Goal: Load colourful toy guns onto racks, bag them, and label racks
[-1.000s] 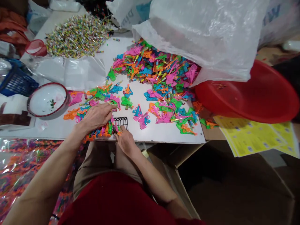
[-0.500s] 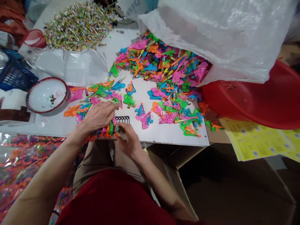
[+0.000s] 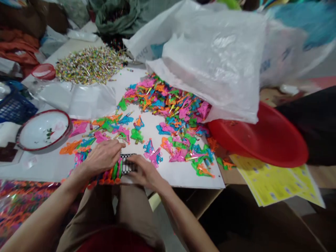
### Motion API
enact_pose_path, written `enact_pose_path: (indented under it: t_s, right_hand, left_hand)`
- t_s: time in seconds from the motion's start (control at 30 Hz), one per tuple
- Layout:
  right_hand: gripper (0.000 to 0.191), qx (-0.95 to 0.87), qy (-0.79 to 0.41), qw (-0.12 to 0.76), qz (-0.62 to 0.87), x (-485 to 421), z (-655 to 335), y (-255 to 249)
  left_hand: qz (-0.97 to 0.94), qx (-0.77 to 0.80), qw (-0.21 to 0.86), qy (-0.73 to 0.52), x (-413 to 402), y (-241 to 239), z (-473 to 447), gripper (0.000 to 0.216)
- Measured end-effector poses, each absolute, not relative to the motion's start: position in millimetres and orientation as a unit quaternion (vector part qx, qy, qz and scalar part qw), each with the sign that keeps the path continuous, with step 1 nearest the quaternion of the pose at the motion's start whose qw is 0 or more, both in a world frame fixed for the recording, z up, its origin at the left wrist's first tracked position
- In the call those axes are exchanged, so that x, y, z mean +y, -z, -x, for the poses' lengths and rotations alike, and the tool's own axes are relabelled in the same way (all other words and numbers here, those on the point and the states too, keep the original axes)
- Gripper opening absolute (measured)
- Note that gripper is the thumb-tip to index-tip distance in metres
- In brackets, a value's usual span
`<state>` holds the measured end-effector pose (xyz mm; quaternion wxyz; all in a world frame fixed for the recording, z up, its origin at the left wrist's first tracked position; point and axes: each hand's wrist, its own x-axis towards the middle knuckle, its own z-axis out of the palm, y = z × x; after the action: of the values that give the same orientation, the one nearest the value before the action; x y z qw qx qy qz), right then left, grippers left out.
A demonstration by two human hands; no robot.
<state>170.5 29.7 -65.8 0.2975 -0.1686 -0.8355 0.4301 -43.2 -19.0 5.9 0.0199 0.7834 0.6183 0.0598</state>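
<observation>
Near the table's front edge lies a black rack [image 3: 126, 164] with round holes along its rim. Bright toy guns [image 3: 112, 174] of thin plastic stand in a tight row in its left part, their orange ends toward me. My left hand [image 3: 103, 155] rests over this row with its fingers curled down; its fingertips touch the row's far side. My right hand [image 3: 143, 171] has its thumb and fingers about the rack's right end. More loose toy guns [image 3: 101, 136] lie just beyond my left hand, and a pink and blue pair [image 3: 153, 154] lies beyond my right.
A large heap of toy guns [image 3: 168, 99] spills from under a white plastic sack [image 3: 215, 63]. To the right are a red basin [image 3: 262, 140] and yellow printed sheets [image 3: 275, 180]. An enamel bowl [image 3: 43, 129], a blue basket [image 3: 15, 105] and a heap of small tubes [image 3: 89, 64] are leftward.
The view has tilted up, so everything sits lower in the picture. My right hand has come onto the rack's right end, while my left hand stays over the row.
</observation>
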Motion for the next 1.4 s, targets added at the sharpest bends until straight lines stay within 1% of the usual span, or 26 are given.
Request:
enact_pose_path:
  t_s: [0.03,0.1,0.17,0.23,0.33,0.4,0.47,0.53,0.63,0.8,0.9,1.03,1.13,1.23,1.3,1.4]
  right_hand:
    - [0.038,-0.85,-0.398,0.284,0.196,58,-174,58]
    - [0.031,-0.873,-0.29,0.273,0.281,120,-168,45]
    - [0.032,-0.878,-0.18,0.24,0.373,180,-147,36]
    - [0.037,-0.891,-0.097,0.183,0.404,227,-117,32]
    - [0.033,-0.917,0.007,0.11,0.383,261,-78,33]
    - [0.028,-0.932,0.049,0.089,0.348,256,-65,34]
    - [0.027,-0.948,0.064,0.082,0.302,235,-63,37]
    - [0.027,-0.957,0.057,0.071,0.274,208,-70,39]
    - [0.024,-0.955,0.004,0.027,0.296,185,-87,38]
    - [0.027,-0.931,-0.135,-0.013,0.34,216,-113,21]
    - [0.026,-0.907,-0.166,-0.024,0.386,229,-125,18]
    - [0.035,-0.872,-0.13,0.012,0.471,204,-132,38]
    - [0.034,-0.843,-0.126,0.011,0.522,180,-128,56]
    - [0.031,-0.819,-0.147,0.024,0.554,171,-125,58]
    - [0.031,-0.8,-0.188,0.062,0.566,166,-128,52]
    - [0.03,-0.792,-0.278,0.162,0.519,137,-137,49]
  left_hand:
    - [-0.785,0.617,0.012,-0.06,-19,-4,43,0.031]
    - [-0.788,0.612,0.002,-0.066,-18,-1,40,0.03]
    - [-0.794,0.603,-0.003,-0.074,-17,0,38,0.029]
    - [-0.804,0.589,-0.004,-0.077,-16,0,34,0.028]
    - [-0.815,0.575,0.001,-0.071,-14,-1,30,0.028]
    - [-0.815,0.576,0.002,-0.067,-14,-1,29,0.028]
    - [-0.815,0.576,-0.002,-0.064,-14,0,29,0.028]
    - [-0.815,0.576,0.001,-0.058,-14,1,29,0.026]
    - [-0.81,0.585,0.008,-0.042,-15,2,31,0.026]
    - [-0.809,0.586,0.013,-0.034,-14,-1,32,0.027]
    - [-0.811,0.583,0.013,-0.043,-14,-2,32,0.027]
    - [-0.813,0.58,0.01,-0.043,-15,-1,33,0.03]
    - [-0.811,0.583,0.012,-0.041,-15,-2,34,0.033]
    - [-0.813,0.58,0.025,-0.041,-15,-6,35,0.035]
    - [-0.811,0.581,0.037,-0.049,-15,-8,35,0.036]
    - [-0.801,0.592,0.054,-0.07,-15,-9,36,0.039]
